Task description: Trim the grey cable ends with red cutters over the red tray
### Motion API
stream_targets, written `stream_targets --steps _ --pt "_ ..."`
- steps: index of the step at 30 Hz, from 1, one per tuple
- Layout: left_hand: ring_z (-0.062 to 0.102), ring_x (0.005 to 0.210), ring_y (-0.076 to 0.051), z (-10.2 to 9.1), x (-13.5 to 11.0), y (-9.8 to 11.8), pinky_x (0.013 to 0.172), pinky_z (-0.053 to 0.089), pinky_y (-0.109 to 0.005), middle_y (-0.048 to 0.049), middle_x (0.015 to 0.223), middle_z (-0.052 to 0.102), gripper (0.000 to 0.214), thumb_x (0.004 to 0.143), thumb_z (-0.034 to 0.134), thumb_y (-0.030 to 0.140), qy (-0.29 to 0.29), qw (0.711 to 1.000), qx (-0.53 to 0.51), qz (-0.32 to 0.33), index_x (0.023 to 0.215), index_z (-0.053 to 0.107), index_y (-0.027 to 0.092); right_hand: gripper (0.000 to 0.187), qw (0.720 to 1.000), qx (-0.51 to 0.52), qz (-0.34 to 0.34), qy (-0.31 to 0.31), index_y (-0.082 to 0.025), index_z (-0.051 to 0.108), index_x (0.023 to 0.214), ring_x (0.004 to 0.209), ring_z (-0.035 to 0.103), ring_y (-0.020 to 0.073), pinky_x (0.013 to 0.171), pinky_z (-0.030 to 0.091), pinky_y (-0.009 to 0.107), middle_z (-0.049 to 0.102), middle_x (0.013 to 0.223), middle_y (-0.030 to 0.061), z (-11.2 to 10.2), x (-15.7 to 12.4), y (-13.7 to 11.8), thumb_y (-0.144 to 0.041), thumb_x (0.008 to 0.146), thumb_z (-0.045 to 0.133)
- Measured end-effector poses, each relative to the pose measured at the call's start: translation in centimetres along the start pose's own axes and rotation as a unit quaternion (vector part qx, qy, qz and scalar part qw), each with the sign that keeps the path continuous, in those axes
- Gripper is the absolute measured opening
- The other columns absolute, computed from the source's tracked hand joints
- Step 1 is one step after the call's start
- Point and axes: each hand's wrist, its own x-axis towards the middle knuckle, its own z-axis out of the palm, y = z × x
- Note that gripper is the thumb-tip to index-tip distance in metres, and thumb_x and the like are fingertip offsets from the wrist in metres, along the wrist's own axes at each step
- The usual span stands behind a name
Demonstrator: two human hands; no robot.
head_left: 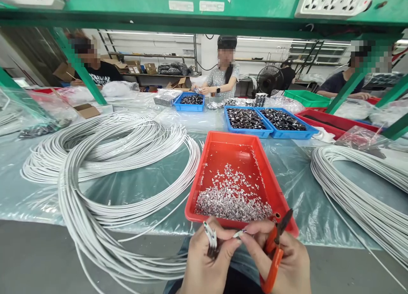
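My left hand is closed around the ends of several white cables. Between its thumb and forefinger it pinches one cable end, where small coloured wires seem to show. My right hand grips orange-handled cutting pliers against its palm, jaws pointing up and away. Its thumb and forefinger meet the same cable end from the right. Just beyond both hands lies a red tray with a heap of small silvery scraps at its near side. The cables run left into a large white coil.
Another white cable coil lies at the right. Blue trays of dark metal parts stand behind the red tray. Green shelf posts and a beam with power strips frame the bench. A co-worker sits opposite, others to both sides.
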Motion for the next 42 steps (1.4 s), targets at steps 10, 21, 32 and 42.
stream_targets --steps 10,21,32,42 --pt "0.045 0.051 -0.009 0.2 0.0 0.4 0.049 0.033 -0.021 0.0049 0.059 0.05 0.012 0.073 0.065 0.009 0.003 0.995 0.05 0.084 0.068 0.064 0.02 0.008 0.999 0.021 0.033 -0.022 -0.022 0.067 0.057 0.038 0.03 0.0068 0.038 0.027 0.018 0.037 0.042 -0.0092 -0.5 0.7 -0.2 -0.023 0.059 0.074" --pt "0.047 0.054 -0.012 0.3 -0.2 0.6 0.051 0.038 -0.021 0.0033 0.055 0.048 0.006 0.072 0.07 0.023 0.002 0.999 -0.019 -0.04 0.066 0.07 0.02 0.01 0.999 0.015 -0.013 0.04 -0.027 0.069 0.063 0.038 0.036 0.0071 0.041 0.031 0.018 0.042 0.042 -0.0094 0.4 -0.2 0.1 -0.019 0.06 0.073" --pt "0.045 0.05 -0.01 0.1 -0.2 -0.6 0.048 0.033 -0.021 0.0048 0.059 0.05 0.014 0.073 0.064 0.006 0.02 0.991 0.048 0.124 0.069 0.062 0.02 0.006 0.999 0.011 0.016 0.033 -0.025 0.068 0.056 0.037 0.034 0.0084 0.038 0.03 0.02 0.041 0.04 -0.0078 0.3 -0.1 -0.1 -0.023 0.059 0.073" --pt "0.046 0.04 -0.007 0.1 0.1 0.3 0.042 0.036 -0.019 0.0051 0.052 0.051 0.007 0.073 0.068 0.021 0.015 1.0 0.0 0.001 0.067 0.065 0.02 0.007 1.0 0.022 0.016 0.0 -0.025 0.065 0.059 0.037 0.033 0.0073 0.037 0.028 0.018 0.04 0.042 -0.0088 0.2 0.0 -0.1 -0.025 0.062 0.072"
